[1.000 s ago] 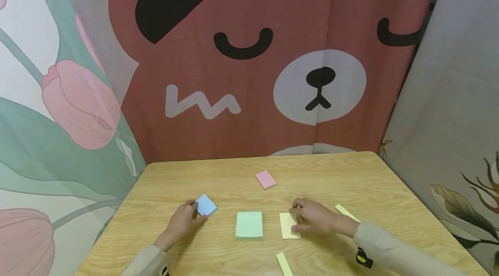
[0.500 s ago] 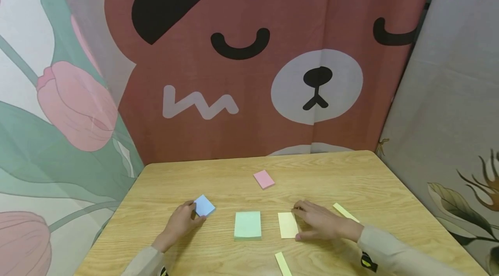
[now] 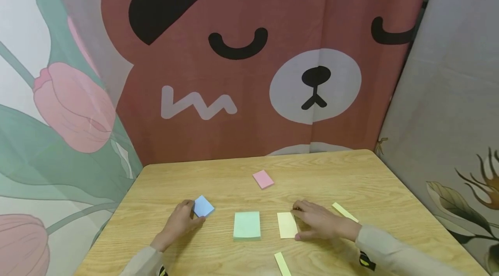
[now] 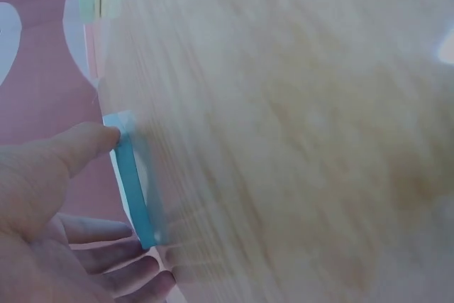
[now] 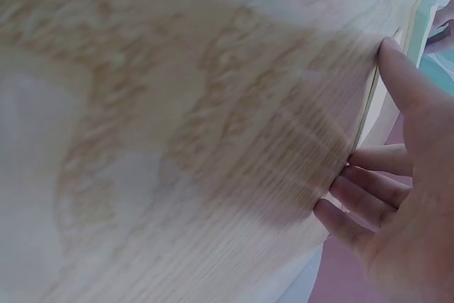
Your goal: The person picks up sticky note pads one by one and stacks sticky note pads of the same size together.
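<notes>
Booth-like setting: printed cloths [image 3: 288, 128], wooden table [image 3: 187, 180]

The right hand [image 5: 429, 175] holds the thin pale yellow pad [image 5: 375, 106], thumb tip at its near end and fingertips at its far end. Left of it sit a pale green pad [image 5: 423, 25] and, beyond, part of the left hand [image 5: 447, 16]. Streaky wood grain and milky glare cover the table [image 5: 213, 104]; pink backdrop [image 5: 347, 282] shows past its far edge.

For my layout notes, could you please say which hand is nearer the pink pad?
Right. The right hand is nearside and right of the pink pad; the left hand is farther off, nearside and left.
</notes>
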A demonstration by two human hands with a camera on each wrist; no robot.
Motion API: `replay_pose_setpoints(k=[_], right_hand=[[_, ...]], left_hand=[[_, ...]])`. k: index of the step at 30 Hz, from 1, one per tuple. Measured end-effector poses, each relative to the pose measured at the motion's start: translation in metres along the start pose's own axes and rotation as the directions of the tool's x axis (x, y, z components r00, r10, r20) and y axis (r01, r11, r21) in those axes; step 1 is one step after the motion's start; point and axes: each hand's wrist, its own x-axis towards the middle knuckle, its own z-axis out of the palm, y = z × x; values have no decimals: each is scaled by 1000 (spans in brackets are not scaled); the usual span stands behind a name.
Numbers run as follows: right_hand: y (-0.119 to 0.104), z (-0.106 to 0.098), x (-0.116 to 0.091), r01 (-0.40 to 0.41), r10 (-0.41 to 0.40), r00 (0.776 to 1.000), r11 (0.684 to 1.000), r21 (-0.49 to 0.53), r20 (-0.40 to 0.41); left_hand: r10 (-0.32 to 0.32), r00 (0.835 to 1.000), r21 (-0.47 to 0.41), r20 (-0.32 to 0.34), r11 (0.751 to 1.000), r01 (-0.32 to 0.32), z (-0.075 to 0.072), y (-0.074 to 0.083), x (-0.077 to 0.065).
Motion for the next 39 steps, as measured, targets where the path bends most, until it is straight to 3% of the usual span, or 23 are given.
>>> replay_pose_setpoints(k=[6,14,22,30,39], right_hand=[[1,2,1,-3,3,1000,1000,-10,9],[0,3,1,19,-18,1000,999,-33,22],[-1,0,1,30,-30,1000,998,-51,10],[-1,1,2,42,-42,999,998,-53,10],[-1,3,1,38,-38,999,997,-61,7]], left_hand=[[-13,1000,4,17,1000,13,1,2,2],[-28,999,-92,25,995,30,4,1,5],[18,999,-53,-27,998,-19,5,0,9],[2,1000,24,-29,1000,-1,4,3,11],[9,1000,-7,-30,1000,-9,6,3,10]])
